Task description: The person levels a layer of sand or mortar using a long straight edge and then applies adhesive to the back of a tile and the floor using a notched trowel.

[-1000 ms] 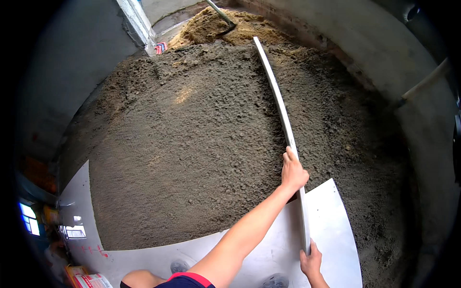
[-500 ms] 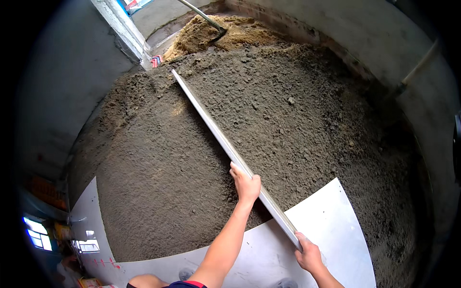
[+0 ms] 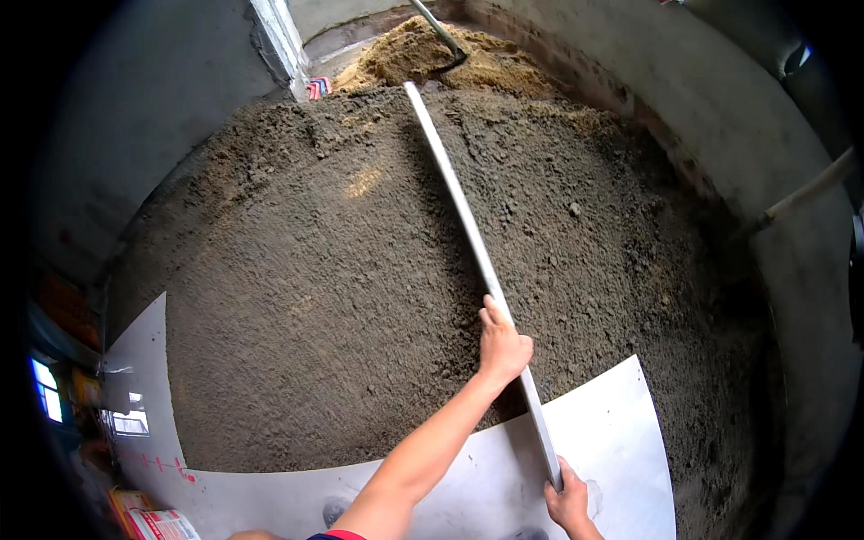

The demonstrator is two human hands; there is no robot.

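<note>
My left hand point(image 3: 504, 346) is closed around a long pale metal straightedge point(image 3: 459, 198), about midway along the lower half of the frame. Lower right, my right hand point(image 3: 569, 499) grips the bar's near end. The bar stretches away diagonally over a bed of damp grey mortar point(image 3: 288, 288), smoother on its left, lumpier on its right. Beneath my arms are large glossy white tiles or panels point(image 3: 612, 432), with red marks at the left. My shoes are partly visible at the bottom edge.
A heap of yellow sand point(image 3: 396, 58) with a long-handled tool point(image 3: 439, 34) lies at the back. Another pole point(image 3: 805, 193) leans by the right wall point(image 3: 738, 108). A rough wall point(image 3: 162, 99) bounds the left; boxes point(image 3: 153, 522) sit at lower left.
The straightedge's far end swung left, then partway back right, with both hands staying on it. The view has shifted slightly as well.
</note>
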